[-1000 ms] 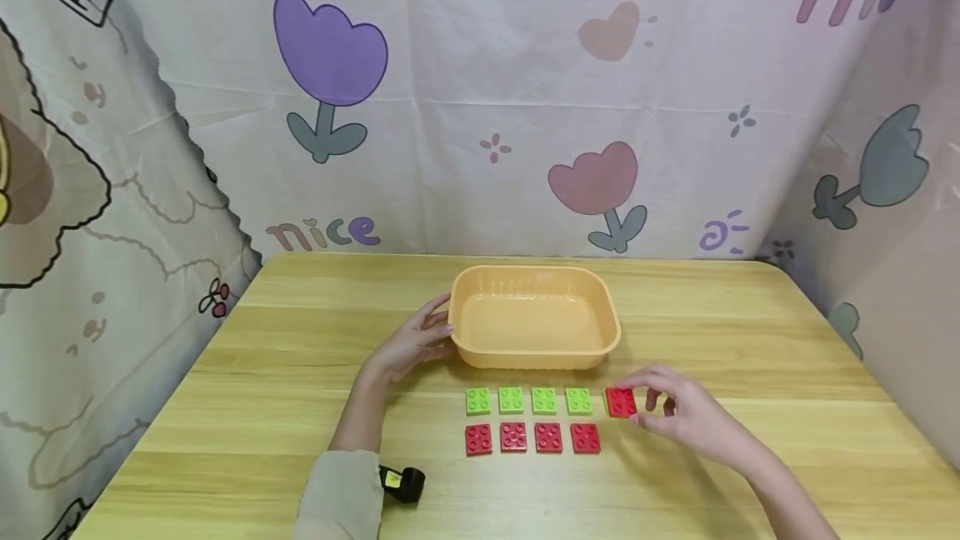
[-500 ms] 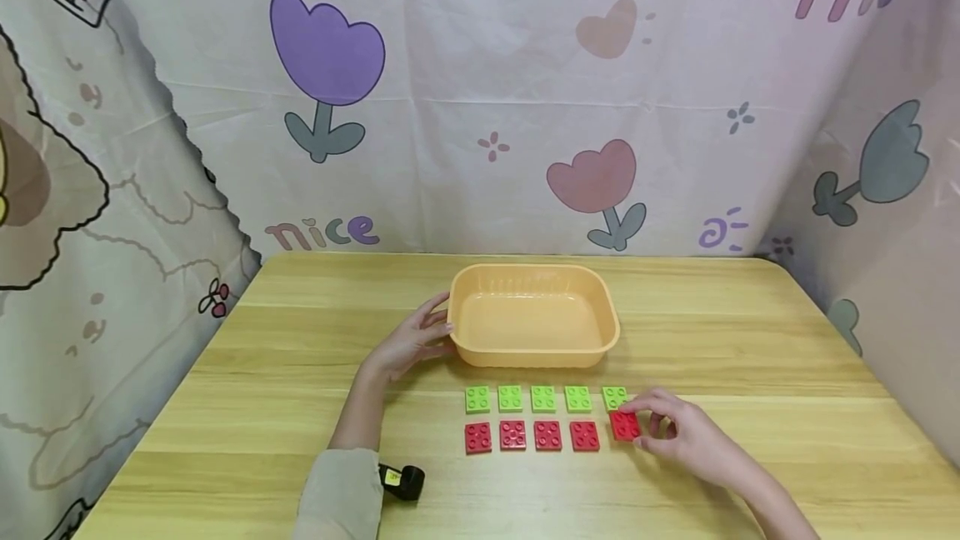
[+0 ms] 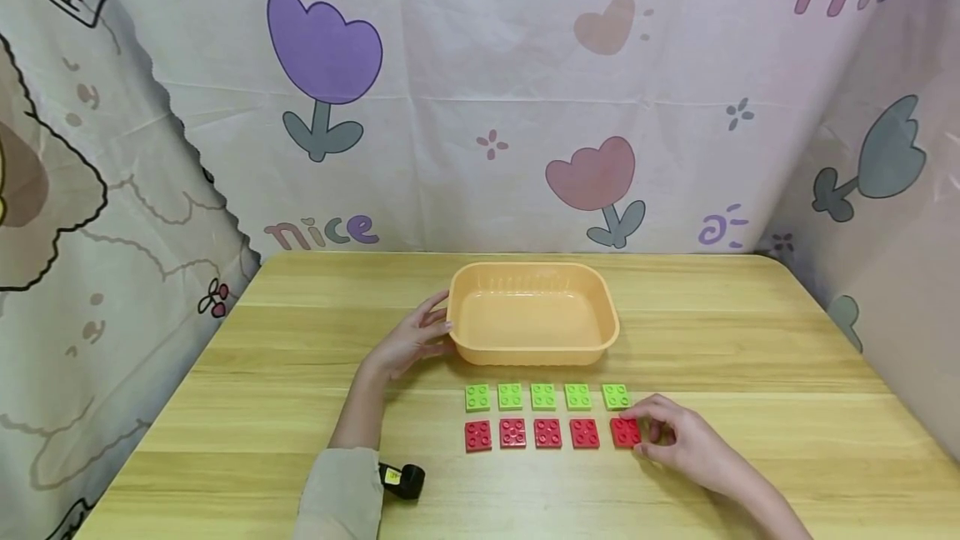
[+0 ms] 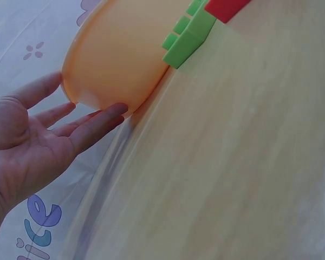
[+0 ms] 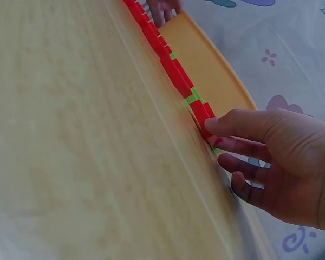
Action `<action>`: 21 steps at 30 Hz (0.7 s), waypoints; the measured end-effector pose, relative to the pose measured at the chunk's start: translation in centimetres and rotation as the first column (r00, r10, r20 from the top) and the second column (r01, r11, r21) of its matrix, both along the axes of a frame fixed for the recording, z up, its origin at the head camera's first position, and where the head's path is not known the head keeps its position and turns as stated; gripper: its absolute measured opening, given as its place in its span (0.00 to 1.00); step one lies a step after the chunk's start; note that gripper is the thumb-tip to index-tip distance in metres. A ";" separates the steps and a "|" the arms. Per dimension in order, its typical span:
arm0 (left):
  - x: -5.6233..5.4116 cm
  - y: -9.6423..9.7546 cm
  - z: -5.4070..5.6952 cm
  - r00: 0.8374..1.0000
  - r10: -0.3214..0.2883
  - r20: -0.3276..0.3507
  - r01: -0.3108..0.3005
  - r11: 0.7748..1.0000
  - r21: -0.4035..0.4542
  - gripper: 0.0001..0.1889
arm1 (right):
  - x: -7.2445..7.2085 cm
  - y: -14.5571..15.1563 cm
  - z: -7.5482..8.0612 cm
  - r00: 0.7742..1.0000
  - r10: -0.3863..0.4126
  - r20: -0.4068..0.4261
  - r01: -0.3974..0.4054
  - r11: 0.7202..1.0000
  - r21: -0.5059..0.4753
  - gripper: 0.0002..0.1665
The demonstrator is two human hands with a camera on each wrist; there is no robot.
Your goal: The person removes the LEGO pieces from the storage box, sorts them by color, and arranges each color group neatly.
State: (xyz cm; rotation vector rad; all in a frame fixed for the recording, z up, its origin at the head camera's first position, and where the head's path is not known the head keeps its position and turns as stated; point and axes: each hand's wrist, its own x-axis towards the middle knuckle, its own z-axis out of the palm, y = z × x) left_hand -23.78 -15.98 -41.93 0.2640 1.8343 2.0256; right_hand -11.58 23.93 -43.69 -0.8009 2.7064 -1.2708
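My right hand (image 3: 678,440) pinches a red toy brick (image 3: 626,432) between thumb and finger at the right end of the front row. That brick appears to sit on the table, just in front of the last green brick (image 3: 616,397). In the right wrist view, the thumb of my right hand (image 5: 281,157) lies on the same red brick (image 5: 202,116). With extended fingers, my left hand (image 3: 412,340) touches the left side of a yellow-orange plastic basin (image 3: 536,357). The left wrist view shows the fingertips of my left hand (image 4: 49,124) against the basin wall (image 4: 105,70).
More red bricks (image 3: 547,433) line up left of the pinched one, with a row of green bricks (image 3: 543,397) behind them. The basin stands behind both rows on the wooden table (image 3: 247,407). A black device (image 3: 405,482) sits at the left sleeve. Printed cloth (image 3: 465,40) hangs behind.
My right hand has brought the red brick from over the last green brick toward the front, to the end of the red row. The left hand stays on the basin.
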 end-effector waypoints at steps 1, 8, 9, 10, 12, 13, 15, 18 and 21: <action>0.0 0.0 0.0 1.000 -0.005 -0.003 0.005 1.000 0.002 0.33 | 0.0 0.0 0.0 1.000 -0.003 0.006 0.003 1.000 0.001 0.23; 0.0 -0.1 0.1 0.999 -0.041 -0.017 0.042 0.999 0.033 0.33 | 0.2 -0.2 -0.4 1.000 -0.020 0.008 0.020 1.000 0.013 0.23; -0.1 -0.2 0.1 0.999 -0.043 -0.017 0.044 0.998 0.036 0.33 | 0.2 -0.3 -0.4 1.000 -0.021 0.005 0.021 1.000 0.014 0.22; -0.1 -0.2 0.0 0.999 -0.044 -0.016 0.045 0.998 0.038 0.33 | 0.2 -0.3 -0.4 1.000 -0.020 0.006 0.020 1.000 0.013 0.22; -0.1 -0.3 0.0 0.999 -0.043 -0.014 0.044 0.998 0.038 0.33 | 0.1 -0.3 -0.4 1.000 -0.019 0.011 0.019 1.000 0.016 0.22; -0.1 -0.3 0.0 0.999 -0.042 -0.013 0.042 0.998 0.037 0.33 | 0.1 -0.3 -0.4 1.000 -0.019 0.017 0.018 1.000 0.017 0.22; 0.0 -0.4 -0.1 0.999 -0.036 -0.012 0.037 0.999 0.032 0.33 | 0.1 -0.3 -0.4 0.999 -0.016 0.028 0.016 1.000 0.021 0.22; 0.1 -0.5 -0.1 1.000 -0.017 -0.005 0.017 1.000 0.025 0.33 | 0.0 -0.4 -0.4 0.999 -0.009 0.032 0.008 1.000 0.021 0.23; 0.2 -0.6 -0.1 1.000 -0.003 0.002 0.003 1.000 0.019 0.33 | 0.1 -0.5 -0.5 1.000 0.000 0.022 0.000 1.000 0.010 0.24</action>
